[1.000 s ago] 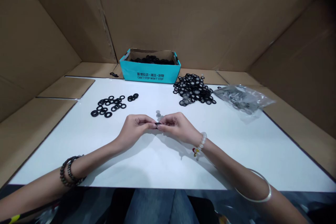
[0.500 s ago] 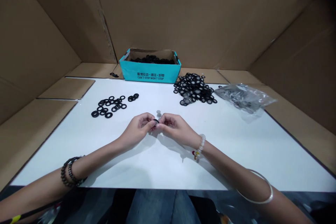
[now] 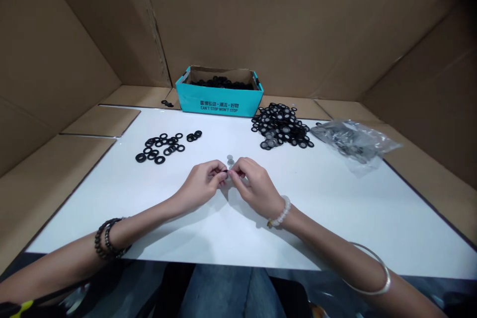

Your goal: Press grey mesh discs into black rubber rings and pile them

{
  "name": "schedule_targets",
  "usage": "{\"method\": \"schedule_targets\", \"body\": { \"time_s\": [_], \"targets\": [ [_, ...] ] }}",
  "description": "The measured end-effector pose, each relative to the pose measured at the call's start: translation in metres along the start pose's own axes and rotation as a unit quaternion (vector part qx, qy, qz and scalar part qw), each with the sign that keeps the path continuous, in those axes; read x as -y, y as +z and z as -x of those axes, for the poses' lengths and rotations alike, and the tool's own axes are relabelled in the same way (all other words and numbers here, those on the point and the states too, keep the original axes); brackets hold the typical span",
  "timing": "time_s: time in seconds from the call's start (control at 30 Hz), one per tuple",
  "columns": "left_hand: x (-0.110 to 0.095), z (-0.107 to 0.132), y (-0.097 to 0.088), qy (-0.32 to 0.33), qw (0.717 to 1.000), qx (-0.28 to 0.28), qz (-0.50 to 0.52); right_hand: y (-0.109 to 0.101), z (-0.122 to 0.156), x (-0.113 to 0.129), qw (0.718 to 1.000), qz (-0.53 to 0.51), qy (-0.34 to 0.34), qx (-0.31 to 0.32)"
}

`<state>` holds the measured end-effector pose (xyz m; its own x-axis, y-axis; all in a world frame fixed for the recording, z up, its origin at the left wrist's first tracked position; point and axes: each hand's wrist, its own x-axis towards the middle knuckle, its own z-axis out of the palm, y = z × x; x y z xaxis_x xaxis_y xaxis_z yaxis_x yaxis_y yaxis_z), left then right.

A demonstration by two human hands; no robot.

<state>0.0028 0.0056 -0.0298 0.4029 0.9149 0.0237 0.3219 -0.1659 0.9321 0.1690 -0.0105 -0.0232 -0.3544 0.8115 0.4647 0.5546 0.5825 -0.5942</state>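
My left hand (image 3: 201, 184) and my right hand (image 3: 256, 186) meet at their fingertips over the white table. A small black rubber ring (image 3: 225, 172) is pinched in my left fingertips, partly hidden by them. My right fingertips press close against it, and whatever they hold is hidden. Just beyond the fingertips, a small stack of grey mesh discs (image 3: 230, 160) lies on the table. A loose scatter of plain black rings (image 3: 160, 146) lies to the left, and a heap of black rings with mesh centres (image 3: 281, 126) lies farther ahead to the right.
A teal cardboard box (image 3: 219, 100) full of black rings stands at the table's far edge. To the right lies a clear plastic bag (image 3: 354, 139) of grey parts. Brown cardboard sheets wall the back and sides, and a few rings lie on the cardboard beside the box.
My hands have moved slightly closer around the ring, with my right hand turned inward. The whole view has shifted a little as my head moved; the piles and box have not visibly changed.
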Motion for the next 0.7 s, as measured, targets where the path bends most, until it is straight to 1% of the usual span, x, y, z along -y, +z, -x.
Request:
{"method": "schedule_targets", "body": {
  "time_s": [0.1, 0.23, 0.37, 0.43, 0.53, 0.6, 0.63, 0.7],
  "targets": [
    [-0.001, 0.0, 0.0, 0.0, 1.0, -0.025, 0.018, -0.001, 0.001, 0.002, 1.0, 0.0, 0.002, 0.003],
    [-0.006, 0.003, 0.0, 0.003, 0.998, -0.053, 0.04, -0.002, 0.002, 0.006, 0.999, -0.034, 0.038, 0.005],
    [-0.01, 0.006, 0.0, 0.008, 0.996, -0.08, 0.038, 0.002, 0.002, 0.007, 0.994, -0.08, 0.077, 0.005],
    [-0.011, 0.006, 0.0, 0.001, 0.995, -0.09, 0.046, 0.004, 0.001, 0.007, 0.986, -0.123, 0.113, 0.001],
    [-0.011, 0.005, 0.001, -0.016, 0.99, -0.104, 0.09, 0.007, 0.0, 0.005, 0.956, -0.239, 0.169, 0.003],
    [-0.011, 0.005, 0.001, -0.023, 0.987, -0.1, 0.125, 0.008, -0.001, 0.002, 0.939, -0.296, 0.178, 0.002],
    [-0.012, 0.005, 0.001, -0.028, 0.986, -0.087, 0.142, 0.008, -0.001, 0.001, 0.935, -0.305, 0.178, -0.003],
    [-0.012, 0.004, 0.001, -0.041, 0.981, -0.043, 0.182, 0.007, -0.002, -0.002, 0.937, -0.301, 0.177, -0.016]
  ]
}}
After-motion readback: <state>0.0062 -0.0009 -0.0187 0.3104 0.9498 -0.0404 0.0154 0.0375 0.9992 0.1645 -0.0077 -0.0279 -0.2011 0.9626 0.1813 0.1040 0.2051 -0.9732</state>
